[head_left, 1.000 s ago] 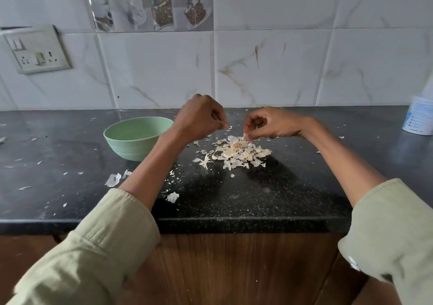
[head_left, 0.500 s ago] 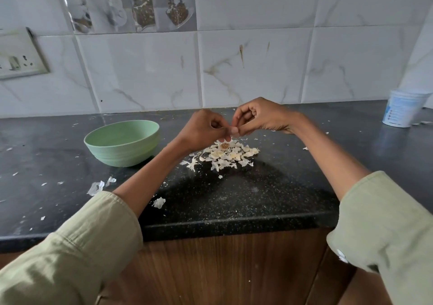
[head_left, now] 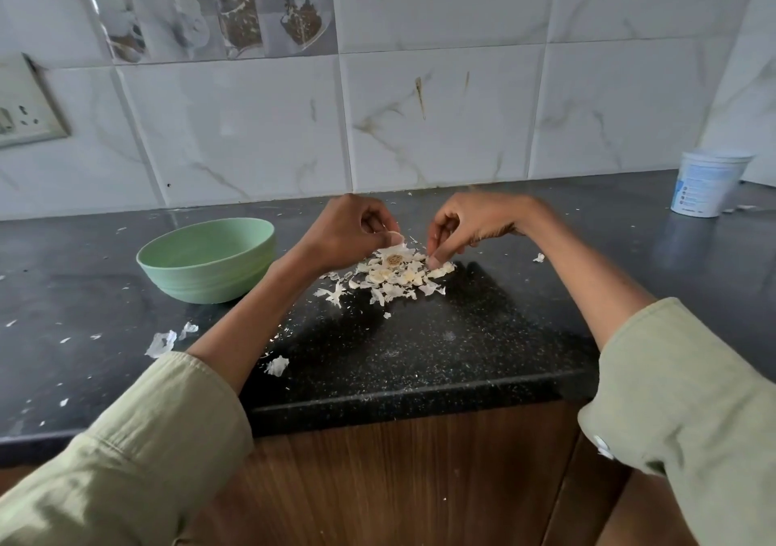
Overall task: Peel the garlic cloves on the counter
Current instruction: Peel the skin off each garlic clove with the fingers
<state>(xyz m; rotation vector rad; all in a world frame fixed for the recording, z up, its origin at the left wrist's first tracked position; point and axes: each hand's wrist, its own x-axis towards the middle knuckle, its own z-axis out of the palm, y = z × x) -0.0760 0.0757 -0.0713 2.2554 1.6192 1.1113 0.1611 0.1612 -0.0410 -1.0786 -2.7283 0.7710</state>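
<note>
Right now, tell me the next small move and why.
Probably pinch one clove out of the pale heap of garlic and skins with the right hand, whose fingertips already touch its right edge. The left hand holds only what looks like a loose papery skin, above the heap.

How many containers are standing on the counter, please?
2. A green bowl stands left of the left hand, near the peel pile. A white plastic tub stands far right, by the wall. Others may lie outside the view.
</note>
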